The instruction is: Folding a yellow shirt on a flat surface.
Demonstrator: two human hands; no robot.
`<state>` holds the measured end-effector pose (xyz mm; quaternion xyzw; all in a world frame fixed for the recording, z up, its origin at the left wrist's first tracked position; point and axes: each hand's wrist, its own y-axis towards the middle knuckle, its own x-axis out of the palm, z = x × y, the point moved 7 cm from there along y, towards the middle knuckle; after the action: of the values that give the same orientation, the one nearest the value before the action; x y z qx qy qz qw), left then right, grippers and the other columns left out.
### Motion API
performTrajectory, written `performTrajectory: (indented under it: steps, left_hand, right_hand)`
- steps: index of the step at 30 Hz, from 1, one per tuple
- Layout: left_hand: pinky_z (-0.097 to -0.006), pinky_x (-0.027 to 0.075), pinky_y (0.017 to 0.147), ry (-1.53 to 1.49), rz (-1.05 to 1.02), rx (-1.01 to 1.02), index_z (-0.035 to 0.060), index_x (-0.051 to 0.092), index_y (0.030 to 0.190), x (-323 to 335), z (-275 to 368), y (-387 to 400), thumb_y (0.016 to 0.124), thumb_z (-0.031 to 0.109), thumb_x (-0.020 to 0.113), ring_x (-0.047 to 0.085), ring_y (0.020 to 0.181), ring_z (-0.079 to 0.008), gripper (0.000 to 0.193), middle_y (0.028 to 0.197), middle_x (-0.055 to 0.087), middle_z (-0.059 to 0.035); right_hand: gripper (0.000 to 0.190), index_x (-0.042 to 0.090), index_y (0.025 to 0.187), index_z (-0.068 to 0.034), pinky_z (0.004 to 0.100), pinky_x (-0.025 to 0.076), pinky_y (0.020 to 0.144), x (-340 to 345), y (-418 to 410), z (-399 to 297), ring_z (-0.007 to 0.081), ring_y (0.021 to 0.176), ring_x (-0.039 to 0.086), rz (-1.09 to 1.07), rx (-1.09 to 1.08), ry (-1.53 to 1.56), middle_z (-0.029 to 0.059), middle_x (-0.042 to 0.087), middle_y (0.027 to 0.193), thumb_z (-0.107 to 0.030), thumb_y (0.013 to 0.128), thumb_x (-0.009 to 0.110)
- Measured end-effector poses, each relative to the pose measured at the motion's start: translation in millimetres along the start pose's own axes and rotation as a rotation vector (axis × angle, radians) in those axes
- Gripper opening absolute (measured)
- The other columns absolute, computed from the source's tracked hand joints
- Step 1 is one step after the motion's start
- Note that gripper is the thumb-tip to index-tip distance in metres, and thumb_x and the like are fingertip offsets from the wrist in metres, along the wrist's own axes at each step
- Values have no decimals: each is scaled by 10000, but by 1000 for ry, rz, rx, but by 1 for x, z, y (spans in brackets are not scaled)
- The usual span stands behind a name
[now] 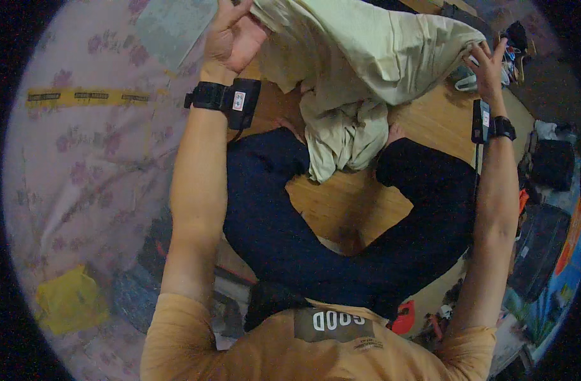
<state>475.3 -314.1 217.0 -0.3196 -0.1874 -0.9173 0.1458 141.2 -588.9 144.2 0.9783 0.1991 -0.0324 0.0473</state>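
Observation:
A pale cream cloth [366,47], perhaps a garment, stretches between my two hands at the top of the view. Its upper edge runs out of the picture, and its lower part hangs in a crumpled bunch [347,138] between my feet. My left hand [235,40] grips the cloth's left end, palm partly towards me, fingertips cut off by the frame's edge. At the cloth's right corner, my right hand [488,62] pinches the fabric between thumb and fingers, with other fingers spread. Each wrist wears a black strapped device.
My bent legs [281,200] in dark trousers surround a patch of wooden floor [352,209]. Flowered bedding [95,143] spreads on the left, with a yellow bag-like item [71,300]. To the right are a dark case [540,247], a black bundle [552,164] and several small items.

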Motion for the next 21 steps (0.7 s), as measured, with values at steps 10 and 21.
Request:
performTrajectory:
  steps: [10, 21]
  left_hand:
    - [-411, 348, 980, -53, 536, -517, 3, 434, 1168, -119, -49, -17, 878, 112, 489, 473, 1098, -263, 315, 1171, 503, -142]
    - [-460, 377, 881, 503, 264, -272, 121, 310, 1229, -68, -32, -7, 814, 212, 620, 454, 1102, -210, 526, 1203, 441, -37]
  right_hand:
    - [968, -190, 1363, -161, 410, 439, 865, 18, -3, -23, 271, 1104, 459, -5, -87, 106, 241, 253, 1349, -71, 813, 601]
    - [525, 292, 1272, -100, 268, 444, 726, -19, 30, 72, 157, 883, 526, -362, 498, 101, 72, 527, 1033, -168, 838, 580]
